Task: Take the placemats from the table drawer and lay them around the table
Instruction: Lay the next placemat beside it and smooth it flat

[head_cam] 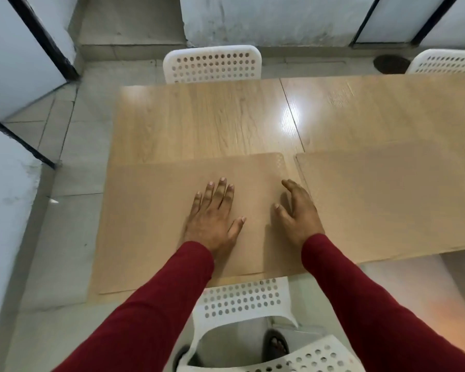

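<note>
A tan placemat point(151, 224) lies flat at the near left end of the light wooden table point(212, 122). My left hand point(212, 216) rests palm down on it with the fingers spread. My right hand point(297, 210) hovers or touches near the mat's right edge, fingers loosely curled and holding nothing. A second tan placemat point(387, 202) lies flat to the right, a narrow gap apart from the first. The drawer is not in view.
A white perforated chair point(212, 64) stands at the table's far side and another point(446, 63) at the far right. A third white chair point(247, 299) is tucked under the near edge below my arms. Tiled floor and grey wall panels lie to the left.
</note>
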